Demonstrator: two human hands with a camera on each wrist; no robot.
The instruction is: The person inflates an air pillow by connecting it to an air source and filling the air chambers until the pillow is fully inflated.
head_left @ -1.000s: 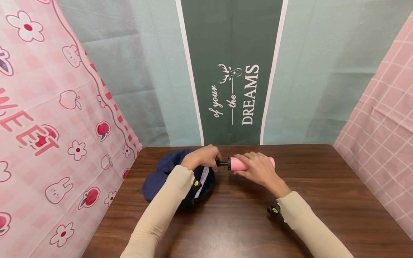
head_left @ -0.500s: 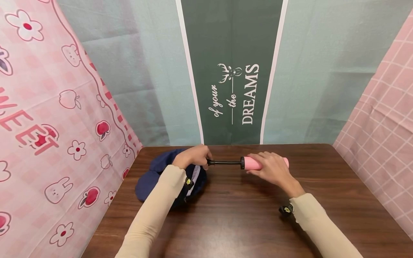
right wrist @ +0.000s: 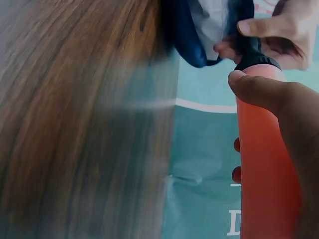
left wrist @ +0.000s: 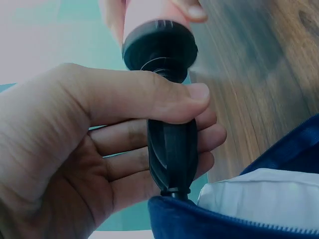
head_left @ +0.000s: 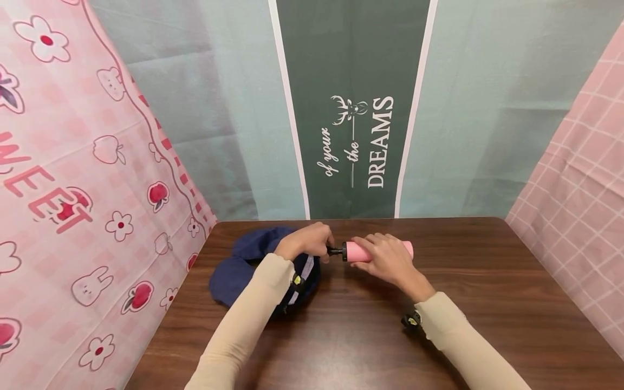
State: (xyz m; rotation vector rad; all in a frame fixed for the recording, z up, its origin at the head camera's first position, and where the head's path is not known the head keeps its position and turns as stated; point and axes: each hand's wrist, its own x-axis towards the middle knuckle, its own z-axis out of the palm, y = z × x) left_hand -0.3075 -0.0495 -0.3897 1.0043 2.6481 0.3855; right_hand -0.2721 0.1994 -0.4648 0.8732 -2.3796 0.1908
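Note:
A navy U-shaped neck pillow [head_left: 230, 279] lies on the table at the left. Its zipped edge is parted, showing a white inner lining [left wrist: 264, 196]. My left hand [head_left: 312, 240] pinches the black ribbed end [left wrist: 172, 149] of a pink hand pump [right wrist: 266, 159] between thumb and fingers. The tip below meets the pillow's edge; how it joins there is hidden. My right hand [head_left: 387, 258] grips the pink barrel from above. The barrel's black collar [left wrist: 160, 42] stands close to my left thumb, with only a short dark piece between.
The brown wooden table [head_left: 351, 336] ends at a back edge just beyond the pump. Behind it hangs a green and teal cloth [head_left: 351, 65]. Pink patterned cloths stand at the left [head_left: 102, 179] and right [head_left: 575, 179].
My right hand drew the pink barrel rightward, baring a long black rod, then brought it back toward my left hand. The left hand and pillow shifted slightly left, then back right.

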